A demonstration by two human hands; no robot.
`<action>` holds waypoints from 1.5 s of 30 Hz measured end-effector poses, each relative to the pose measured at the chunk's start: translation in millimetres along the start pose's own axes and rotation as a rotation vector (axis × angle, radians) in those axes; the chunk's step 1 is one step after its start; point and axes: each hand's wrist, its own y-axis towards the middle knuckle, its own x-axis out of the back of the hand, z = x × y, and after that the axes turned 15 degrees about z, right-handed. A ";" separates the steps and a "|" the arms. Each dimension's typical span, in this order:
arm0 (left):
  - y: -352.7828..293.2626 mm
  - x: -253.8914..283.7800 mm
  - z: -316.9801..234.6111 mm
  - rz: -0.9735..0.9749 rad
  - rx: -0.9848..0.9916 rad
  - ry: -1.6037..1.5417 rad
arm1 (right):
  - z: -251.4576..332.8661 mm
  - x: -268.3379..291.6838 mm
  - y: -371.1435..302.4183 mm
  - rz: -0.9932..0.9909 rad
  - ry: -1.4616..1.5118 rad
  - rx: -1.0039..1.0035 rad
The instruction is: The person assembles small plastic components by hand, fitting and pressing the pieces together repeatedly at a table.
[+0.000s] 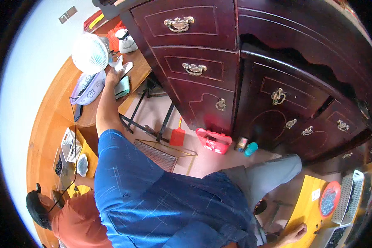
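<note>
Reaching to white fan (91, 54) with left hand (113, 76), 10 o'clock | clamped: cannot tell | likely light, stiff, grille (83, 50) fragile; hold below | right hand (296, 234), 4–5 o'clock, closure unclear

Looks like glossy wood on the cabinet (252, 95), shiny metal on its handles (180, 25), smooth wood on the desk (139, 69), plastic on the fan (90, 53), perforated plastic on the white baskets (349, 200) and matt cloth on the shirt (169, 202).
</note>
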 end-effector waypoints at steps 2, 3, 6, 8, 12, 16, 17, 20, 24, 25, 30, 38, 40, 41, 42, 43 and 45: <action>-2.1 -4.1 0.4 -0.091 -0.054 -0.074 | 7.5 -0.4 -2.4 -0.008 -0.026 -0.009; -1.7 -4.7 1.8 -0.100 -0.059 -0.073 | 10.4 -2.8 -1.4 -0.012 -0.030 -0.003; 7.2 -6.2 11.3 -0.076 -0.042 -0.073 | 13.9 -7.4 0.1 -0.062 -0.122 -0.030; 18.0 -13.9 22.4 -0.041 -0.001 -0.040 | 15.8 -3.1 -1.7 -0.081 -0.205 -0.085; 56.2 -20.1 59.7 0.024 -0.083 0.121 | 16.1 -4.6 -5.5 -0.033 -0.026 -0.084; 68.4 28.6 66.4 0.226 -0.004 0.448 | 9.4 -3.1 -8.5 -0.048 -0.098 0.011; 54.9 32.2 58.8 0.169 0.038 0.513 | 7.1 -5.4 -6.8 -0.089 -0.050 -0.043; -6.7 58.4 2.6 0.045 0.076 0.695 | 9.0 -9.2 -7.1 -0.112 0.096 -0.041; -120.1 63.4 -141.4 0.131 -0.193 0.747 | 21.1 -15.2 -11.1 -0.113 0.186 -0.033; -151.8 56.2 -182.5 0.196 -0.312 0.719 | 23.7 -17.0 -9.6 -0.111 0.209 -0.016; -336.0 -29.0 -379.3 0.956 -1.123 0.451 | 26.7 -16.3 -8.1 -0.116 0.286 0.028; -611.0 -136.4 -589.3 0.743 -2.284 0.355 | 36.6 -10.3 -19.6 -0.310 0.398 0.016; -665.5 -147.9 -620.9 0.806 -2.397 0.135 | 38.4 5.0 -31.2 -0.371 0.340 0.012; -690.1 -153.3 -635.5 0.880 -2.432 0.035 | 38.7 12.0 -37.9 -0.397 0.267 0.015; -712.8 -159.0 -646.0 0.867 -2.453 0.048 | 38.3 19.7 -45.1 -0.418 0.275 0.008; -734.8 -165.8 -654.8 0.834 -2.494 0.038 | 37.4 28.9 -52.8 -0.500 0.188 0.004; -777.3 -182.1 -667.8 0.858 -2.542 -0.029 | 35.0 48.1 -67.9 -0.597 0.095 -0.012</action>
